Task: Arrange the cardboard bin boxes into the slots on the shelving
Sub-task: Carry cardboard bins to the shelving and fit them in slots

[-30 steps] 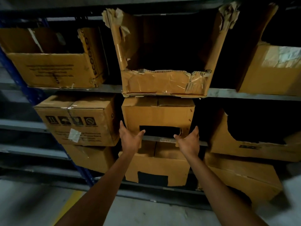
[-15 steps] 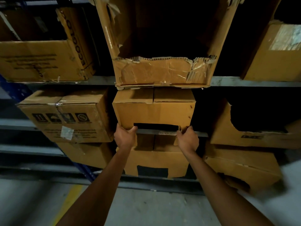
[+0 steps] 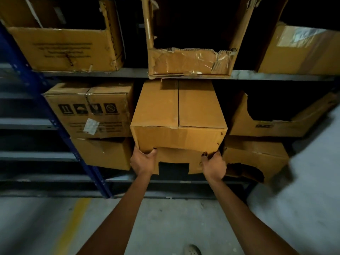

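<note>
A brown cardboard bin box (image 3: 178, 115) juts well forward out of the middle slot of the shelving, its closed top flaps facing me. My left hand (image 3: 142, 161) grips its lower left front corner, thumb on the front face. My right hand (image 3: 214, 164) grips the lower right front corner the same way. Directly below it sits another bin box (image 3: 176, 161) with a dark rectangular cut-out in its front. The held box's underside is hidden.
A torn open-front bin (image 3: 189, 59) sits on the grey shelf beam (image 3: 276, 76) right above. Printed boxes (image 3: 92, 111) stand left, cut-open bins (image 3: 272, 124) right. A blue upright post (image 3: 55, 122) runs down the left. Concrete floor with a yellow line (image 3: 71, 225) lies below; a shoe tip (image 3: 191, 250) shows.
My hands went from open and reaching to gripping the middle box's lower corners. The box has slid forward out of its slot toward me.
</note>
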